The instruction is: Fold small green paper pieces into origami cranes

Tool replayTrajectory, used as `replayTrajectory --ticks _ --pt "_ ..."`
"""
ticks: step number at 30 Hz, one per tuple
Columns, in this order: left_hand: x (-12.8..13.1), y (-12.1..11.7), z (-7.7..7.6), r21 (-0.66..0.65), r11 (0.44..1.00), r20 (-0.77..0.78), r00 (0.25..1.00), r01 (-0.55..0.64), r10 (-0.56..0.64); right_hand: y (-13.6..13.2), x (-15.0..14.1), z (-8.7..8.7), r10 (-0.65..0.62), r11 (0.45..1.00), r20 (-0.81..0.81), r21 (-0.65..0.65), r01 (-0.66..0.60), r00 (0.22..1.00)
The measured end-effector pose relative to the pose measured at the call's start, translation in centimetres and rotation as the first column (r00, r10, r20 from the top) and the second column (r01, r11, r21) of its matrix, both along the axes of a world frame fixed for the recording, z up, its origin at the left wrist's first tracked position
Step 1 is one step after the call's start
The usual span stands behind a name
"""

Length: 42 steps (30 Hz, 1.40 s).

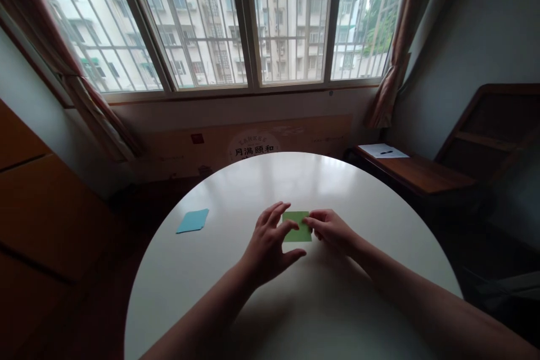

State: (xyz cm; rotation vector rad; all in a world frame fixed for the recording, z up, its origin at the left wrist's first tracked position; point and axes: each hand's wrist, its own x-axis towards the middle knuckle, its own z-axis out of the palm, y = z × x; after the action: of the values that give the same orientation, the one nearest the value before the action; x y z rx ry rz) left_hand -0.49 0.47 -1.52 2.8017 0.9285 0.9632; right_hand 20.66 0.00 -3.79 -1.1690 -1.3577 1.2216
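Observation:
A small green square of paper (297, 233) is held just over the middle of the white round table (337, 191). My right hand (331, 229) pinches its right edge between thumb and fingers. On the left side of the paper is my left hand (270, 244), its fingers spread and its thumb well apart from them. The left index finger reaches in front of the green paper; whether it touches the sheet I cannot tell. Farther left, a small stack of light blue paper squares (192, 221) lies flat near the table's edge.
Right of the table, a wooden chair or bench (426, 173) bears a white sheet (382, 150) with a dark pen-like object on it. Behind the table, a printed cardboard panel (295, 135) stands below a barred window (291, 28). Wooden cabinets (37, 208) stand at the left.

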Motion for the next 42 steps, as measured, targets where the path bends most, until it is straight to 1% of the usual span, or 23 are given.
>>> replayTrajectory --ticks 4,9,15,17,19,21,22,24,25,26,27,28,30,34,40,42 --pt "-0.1 0.6 -0.3 0.018 1.000 -0.101 0.995 0.019 -0.017 -0.6 -0.5 0.1 0.050 0.998 -0.006 -0.032 -0.050 0.999" --pt "-0.5 0.7 -0.2 -0.066 0.997 -0.104 0.993 0.048 -0.055 -1.1 -0.6 0.5 0.053 0.998 -0.001 -0.043 -0.053 0.999" --pt "-0.5 0.8 0.3 -0.120 0.992 0.009 1.000 0.029 -0.029 -1.2 -0.4 0.8 0.052 0.998 0.009 -0.032 -0.052 0.999" --pt "-0.5 0.8 0.4 -0.171 0.985 0.082 0.996 0.034 -0.020 -1.2 -0.5 0.8 0.054 0.998 0.011 -0.028 -0.054 0.998" --pt "-0.4 0.9 0.5 -0.259 0.965 0.178 0.984 0.049 -0.003 -1.3 -0.6 0.9 0.054 0.998 0.012 -0.017 -0.054 0.998" --pt "-0.3 1.0 0.5 -0.394 0.917 0.293 0.955 0.070 0.053 -1.5 -0.7 1.1 0.031 0.999 -0.037 -0.016 -0.032 0.999" --pt "-0.2 1.1 0.5 -0.478 0.874 0.349 0.932 0.089 0.097 -1.6 -0.8 1.3 0.012 1.000 -0.079 -0.016 -0.014 0.997" --pt "-0.1 1.2 0.4 -0.640 0.753 0.443 0.874 0.152 0.200 -1.8 -0.9 1.5 -0.019 1.000 -0.162 -0.013 0.018 0.987" --pt "0.0 1.2 0.3 -0.699 0.690 0.473 0.846 0.189 0.247 -1.9 -0.9 1.6 -0.023 1.000 -0.188 -0.006 0.022 0.982" --pt "0.1 1.1 0.2 -0.739 0.636 0.490 0.826 0.223 0.279 -2.0 -1.0 1.6 -0.018 1.000 -0.195 0.004 0.019 0.981" --pt "0.3 1.1 0.1 -0.760 0.600 0.501 0.812 0.249 0.298 -2.0 -1.2 1.6 -0.009 1.000 -0.197 0.012 0.012 0.980" --pt "0.4 1.0 0.0 -0.769 0.582 0.510 0.804 0.265 0.307 -2.0 -1.3 1.4 -0.001 1.000 -0.200 0.017 0.004 0.980" --pt "0.6 0.7 -0.2 -0.765 0.578 0.522 0.798 0.284 0.300 -2.0 -1.7 1.1 0.010 1.000 -0.218 0.024 -0.005 0.976" --pt "1.0 0.3 -0.3 -0.744 0.604 0.525 0.808 0.285 0.266 -2.1 -2.3 0.5 0.040 0.998 -0.265 0.051 -0.028 0.963" --pt "0.9 0.4 -0.8 -0.698 0.674 0.513 0.826 0.243 0.233 -2.3 -2.4 0.5 0.043 0.998 -0.255 0.060 -0.029 0.966" --pt "0.8 0.6 -1.1 -0.705 0.662 0.512 0.828 0.255 0.226 -2.2 -2.3 0.5 0.040 0.998 -0.248 0.061 -0.025 0.968"
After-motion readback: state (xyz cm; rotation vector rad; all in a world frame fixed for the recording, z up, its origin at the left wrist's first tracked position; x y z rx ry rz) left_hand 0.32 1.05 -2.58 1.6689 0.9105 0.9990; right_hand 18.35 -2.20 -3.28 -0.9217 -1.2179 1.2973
